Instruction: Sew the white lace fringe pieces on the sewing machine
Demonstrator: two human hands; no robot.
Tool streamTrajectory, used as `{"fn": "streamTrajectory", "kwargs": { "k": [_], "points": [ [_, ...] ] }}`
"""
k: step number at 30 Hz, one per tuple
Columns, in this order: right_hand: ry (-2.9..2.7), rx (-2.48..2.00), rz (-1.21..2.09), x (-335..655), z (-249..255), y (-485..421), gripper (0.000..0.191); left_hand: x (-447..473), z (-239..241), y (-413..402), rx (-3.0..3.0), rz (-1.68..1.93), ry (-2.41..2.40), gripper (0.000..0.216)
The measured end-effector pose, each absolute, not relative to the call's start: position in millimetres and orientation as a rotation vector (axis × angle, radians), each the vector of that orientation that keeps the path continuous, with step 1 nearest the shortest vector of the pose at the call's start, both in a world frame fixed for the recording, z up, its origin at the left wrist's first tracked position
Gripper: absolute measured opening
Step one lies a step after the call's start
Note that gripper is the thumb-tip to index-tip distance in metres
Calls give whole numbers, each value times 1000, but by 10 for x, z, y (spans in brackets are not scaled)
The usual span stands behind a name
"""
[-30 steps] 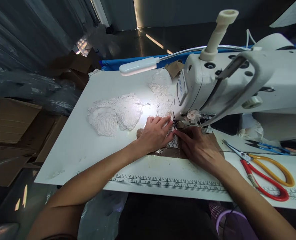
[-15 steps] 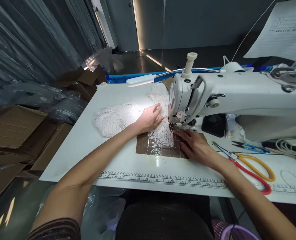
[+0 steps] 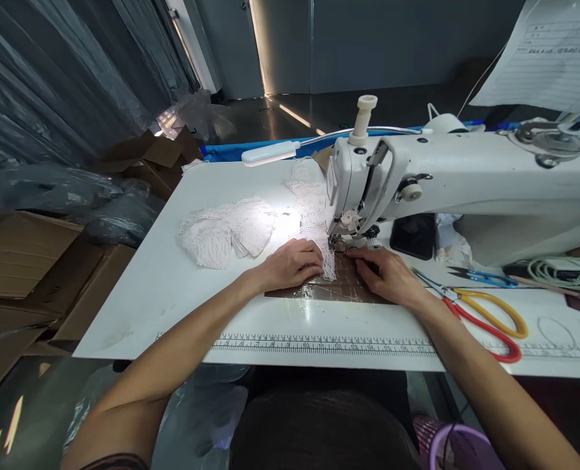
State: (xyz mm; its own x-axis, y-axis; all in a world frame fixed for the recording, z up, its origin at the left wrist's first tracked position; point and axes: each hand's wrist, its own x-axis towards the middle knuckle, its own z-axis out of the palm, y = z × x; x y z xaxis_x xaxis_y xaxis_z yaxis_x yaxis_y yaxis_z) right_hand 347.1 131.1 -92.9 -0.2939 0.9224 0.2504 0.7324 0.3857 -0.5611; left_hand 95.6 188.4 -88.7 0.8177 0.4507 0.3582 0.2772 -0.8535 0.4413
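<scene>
A strip of white lace fabric (image 3: 314, 219) runs beneath the needle area of a white sewing machine (image 3: 356, 189). My left hand (image 3: 292, 264) rests on the lace just left of the presser foot (image 3: 336, 243), its fingers bent together over the fabric. To the right of the foot lies my right hand (image 3: 385, 274), index finger stretched toward the foot and thumb apart from it. Both hands are over a shiny brown sheet (image 3: 339, 290) on the table. Further left, a gathered heap of white lace (image 3: 216, 238) lies loose.
Scissors with red and yellow handles (image 3: 486, 320) and blue thread snips (image 3: 486, 277) lie at the right. A lamp (image 3: 270, 153) lights the lace. A printed ruler (image 3: 319, 344) follows the table's front edge. Cardboard boxes (image 3: 30, 261) stand at the left.
My left hand has come toward me along the lace, and its spread fingers have drawn together. Less lace shows in front of the foot. My right hand stays beside it.
</scene>
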Motion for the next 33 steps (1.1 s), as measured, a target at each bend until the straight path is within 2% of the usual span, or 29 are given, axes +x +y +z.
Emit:
{"fn": "streamTrajectory", "kwargs": {
  "k": [3, 6, 8, 11, 14, 17, 20, 23, 29, 33],
  "points": [
    [-2090, -1348, 480, 3430, -952, 1262, 31, 985, -883, 1856, 2577, 739, 628, 18],
    [-2112, -1260, 559, 3322, -922, 1253, 41, 1014, -878, 1840, 2487, 922, 717, 18],
    [-2106, -1269, 564, 3237, -904, 1275, 33, 1026, -872, 1833, 2478, 986, 679, 18],
    [-2050, -1298, 537, 3167, -895, 1315, 24, 1038, -867, 1818, 2566, 981, 578, 33],
    [-2004, -1328, 499, 3189, -894, 1316, 23, 1044, -866, 1816, 2616, 970, 608, 18],
    [-2131, -1328, 398, 3239, -908, 1273, 27, 1033, -857, 1846, 2563, 1009, 698, 17],
    [-2348, -1211, 292, 3261, -945, 1226, 40, 1012, -846, 1884, 2546, 958, 704, 16],
    [-2416, -1155, 277, 3271, -978, 1206, 45, 996, -856, 1899, 2602, 822, 612, 16],
    [-2414, -1101, 354, 3320, -964, 1185, 35, 963, -943, 1890, 2859, 711, 542, 13],
    [-2417, -1077, 396, 3329, -933, 1161, 35, 960, -955, 1877, 2921, 718, 533, 12]
  ]
}}
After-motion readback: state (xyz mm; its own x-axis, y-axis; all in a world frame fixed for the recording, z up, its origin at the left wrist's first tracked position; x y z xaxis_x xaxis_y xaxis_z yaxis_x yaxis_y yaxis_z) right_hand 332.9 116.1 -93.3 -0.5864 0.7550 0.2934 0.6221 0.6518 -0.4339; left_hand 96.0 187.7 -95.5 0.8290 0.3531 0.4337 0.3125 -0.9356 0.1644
